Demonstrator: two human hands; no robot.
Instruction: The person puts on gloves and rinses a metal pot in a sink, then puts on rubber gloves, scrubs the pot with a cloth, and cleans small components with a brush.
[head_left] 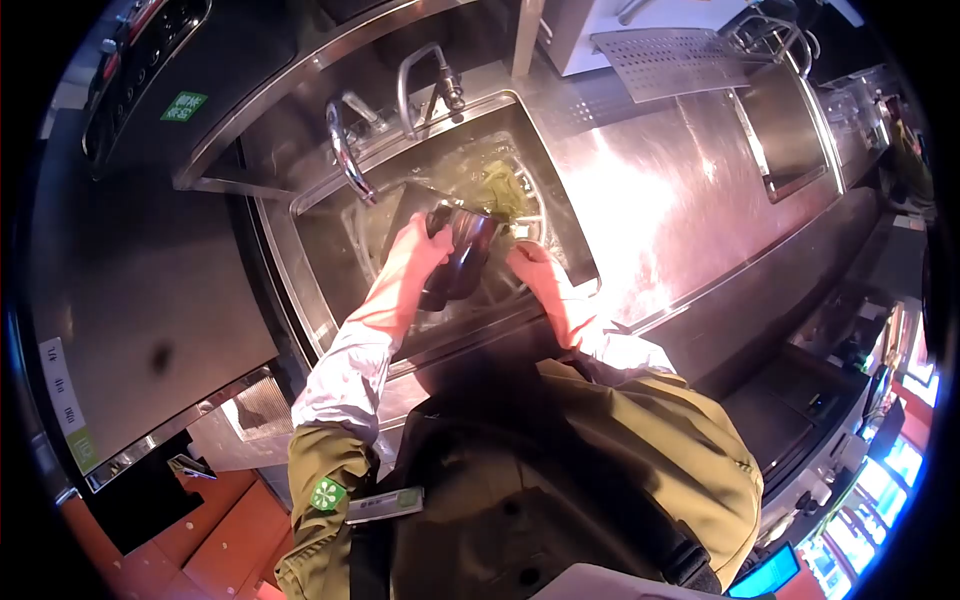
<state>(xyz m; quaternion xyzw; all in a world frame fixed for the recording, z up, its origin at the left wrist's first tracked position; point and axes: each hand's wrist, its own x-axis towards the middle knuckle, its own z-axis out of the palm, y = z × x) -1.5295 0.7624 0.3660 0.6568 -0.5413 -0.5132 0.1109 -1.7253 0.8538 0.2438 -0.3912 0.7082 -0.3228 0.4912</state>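
Note:
My left hand (425, 250) is closed around the handle of a black pitcher (468, 255), which is tilted over the sink with its mouth toward the right. My right hand (532, 264) is just right of the pitcher, fingers curled together; whatever they may hold is too small to make out. Beyond the pitcher's mouth lies a crumpled green mass (503, 190), perhaps a cloth, in the wet basin. Under both hands is a metal sink (565, 200) with a pale round rack (541, 200) in its bottom. A dark flat-sided object (405, 205) sits partly hidden behind the pitcher.
Two curved metal faucets, one nearer (345, 150) and one farther (405, 85), rise at the sink's back. A shiny steel counter (640, 200) extends right toward a perforated metal sheet (670, 62) and a second basin (785, 150). Left is a dark countertop (130, 260).

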